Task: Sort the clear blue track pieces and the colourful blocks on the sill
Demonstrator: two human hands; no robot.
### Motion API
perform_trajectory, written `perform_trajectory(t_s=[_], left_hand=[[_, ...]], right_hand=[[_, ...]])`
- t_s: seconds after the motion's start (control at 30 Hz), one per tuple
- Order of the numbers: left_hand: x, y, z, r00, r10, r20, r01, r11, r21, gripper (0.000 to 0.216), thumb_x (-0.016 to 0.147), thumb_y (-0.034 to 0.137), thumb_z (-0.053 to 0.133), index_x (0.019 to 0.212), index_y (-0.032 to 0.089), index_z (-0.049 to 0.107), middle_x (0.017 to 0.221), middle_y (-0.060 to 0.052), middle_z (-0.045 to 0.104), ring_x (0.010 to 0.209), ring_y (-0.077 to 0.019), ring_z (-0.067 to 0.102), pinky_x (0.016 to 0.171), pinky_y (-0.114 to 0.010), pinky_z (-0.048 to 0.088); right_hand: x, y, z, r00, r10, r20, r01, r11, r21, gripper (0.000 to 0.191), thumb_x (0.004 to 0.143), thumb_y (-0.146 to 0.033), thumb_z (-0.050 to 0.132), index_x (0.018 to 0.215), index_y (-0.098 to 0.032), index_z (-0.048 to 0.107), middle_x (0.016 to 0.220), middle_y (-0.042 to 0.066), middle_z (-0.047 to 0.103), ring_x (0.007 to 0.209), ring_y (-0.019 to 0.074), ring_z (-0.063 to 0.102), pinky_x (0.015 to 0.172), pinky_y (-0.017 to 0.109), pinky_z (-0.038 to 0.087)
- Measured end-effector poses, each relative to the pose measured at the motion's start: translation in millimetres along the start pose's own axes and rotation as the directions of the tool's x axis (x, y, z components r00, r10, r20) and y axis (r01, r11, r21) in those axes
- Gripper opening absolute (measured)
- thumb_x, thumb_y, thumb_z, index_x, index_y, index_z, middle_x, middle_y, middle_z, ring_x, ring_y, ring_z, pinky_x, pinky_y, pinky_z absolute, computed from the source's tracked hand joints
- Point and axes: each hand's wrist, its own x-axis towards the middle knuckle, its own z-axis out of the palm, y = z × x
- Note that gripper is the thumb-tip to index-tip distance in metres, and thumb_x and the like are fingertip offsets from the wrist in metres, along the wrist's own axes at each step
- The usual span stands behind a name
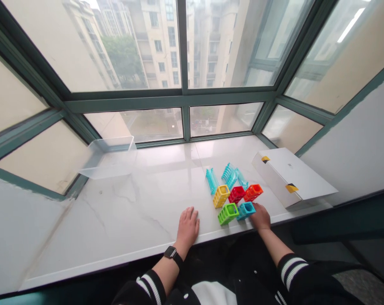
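My left hand (188,225) lies flat on the white sill (141,216), fingers stretched out and holding nothing. At the right, my right hand (261,217) is close against a blue hollow plastic block (245,210); its fingers are partly hidden, so I cannot tell whether they grip it. Left of that stands a green block (228,214). Behind these two are a yellow block (221,196), a red block (237,195) and an orange block (253,192), all open at the top. Clear teal plastic track pieces (230,176) lie farther back.
A clear plastic bin (111,159) stands at the back left. To the right is a white box (293,173) with yellow-and-black tabs. Green-framed windows (185,98) enclose the sill, whose front edge (115,258) runs just before my body.
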Motion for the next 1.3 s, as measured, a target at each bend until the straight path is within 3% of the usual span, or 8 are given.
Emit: perform_trajectory(t_s=[0.6, 0.77, 0.93, 1.0, 1.13, 1.23, 1.3], left_hand=[[2, 1, -2, 1.000, -0.025, -0.005, 0.026, 0.999, 0.025, 0.032, 0.104, 0.028, 0.050, 0.130, 0.024, 0.068, 0.145, -0.011, 0.063, 0.136, -0.0310, 0.056, 0.119, -0.053, 0.047], [4, 0, -1, 1.000, -0.010, -0.014, 0.011, 1.000, 0.029, 0.032, 0.104, 0.028, 0.050, 0.129, 0.024, 0.069, 0.144, -0.012, 0.063, 0.135, -0.0316, 0.056, 0.118, -0.054, 0.047], [4, 1, -2, 1.000, 0.001, -0.016, -0.001, 1.000, 0.017, 0.033, 0.104, 0.028, 0.049, 0.131, 0.023, 0.068, 0.143, -0.013, 0.063, 0.135, -0.0316, 0.056, 0.118, -0.054, 0.046], [4, 0, -1, 1.000, -0.001, -0.015, 0.002, 1.000, 0.013, 0.034, 0.104, 0.028, 0.049, 0.131, 0.023, 0.068, 0.144, -0.014, 0.062, 0.135, -0.0318, 0.056, 0.118, -0.054, 0.046], [4, -1, 0, 1.000, -0.005, -0.013, 0.005, 1.000, -0.004, 0.034, 0.103, 0.028, 0.049, 0.131, 0.024, 0.068, 0.144, -0.014, 0.062, 0.135, -0.0318, 0.056, 0.118, -0.056, 0.045], [5, -1, -1, 1.000, -0.008, -0.008, 0.008, 1.000, -0.019, 0.035, 0.103, 0.028, 0.048, 0.131, 0.024, 0.068, 0.144, -0.014, 0.062, 0.136, -0.0320, 0.056, 0.118, -0.056, 0.046], [5, -1, -2, 1.000, -0.012, -0.008, 0.011, 0.999, -0.030, 0.035, 0.103, 0.028, 0.048, 0.131, 0.024, 0.068, 0.144, -0.014, 0.062, 0.136, -0.0325, 0.056, 0.118, -0.057, 0.046]], right_hand=[[4, -1, -4, 0.995, -0.041, 0.096, 0.033, 0.996, 0.084, 0.030, 0.089, -0.032, 0.052, 0.102, -0.025, 0.078, 0.109, 0.009, 0.077, 0.100, 0.0287, 0.066, 0.084, 0.036, 0.046], [6, 2, -9, 0.997, 0.014, 0.079, -0.038, 0.950, 0.311, 0.036, 0.086, -0.047, 0.053, 0.096, -0.024, 0.079, 0.102, 0.009, 0.079, 0.100, 0.0302, 0.067, 0.087, 0.038, 0.048], [1, 19, -29, 0.983, 0.113, 0.146, -0.180, 0.758, 0.627, 0.048, 0.083, -0.065, 0.055, 0.084, -0.020, 0.074, 0.087, 0.009, 0.078, 0.089, 0.0292, 0.070, 0.083, 0.037, 0.053], [-6, 23, -42, 0.975, 0.194, 0.105, -0.214, 0.721, 0.659, 0.047, 0.082, -0.065, 0.057, 0.080, -0.020, 0.072, 0.084, 0.008, 0.077, 0.087, 0.0288, 0.070, 0.082, 0.036, 0.053], [-23, 15, -78, 0.939, 0.329, -0.103, -0.186, 0.733, 0.655, 0.043, 0.086, -0.059, 0.056, 0.082, -0.019, 0.071, 0.084, 0.009, 0.075, 0.087, 0.0291, 0.070, 0.083, 0.038, 0.053], [-29, -9, -109, 0.938, 0.254, -0.235, -0.059, 0.788, 0.613, 0.041, 0.093, -0.056, 0.054, 0.089, -0.019, 0.071, 0.089, 0.011, 0.076, 0.090, 0.0289, 0.070, 0.088, 0.041, 0.055], [-28, -31, -129, 0.954, 0.089, -0.287, 0.088, 0.831, 0.549, 0.037, 0.096, -0.053, 0.055, 0.099, -0.020, 0.072, 0.096, 0.010, 0.076, 0.092, 0.0277, 0.070, 0.091, 0.042, 0.056]])
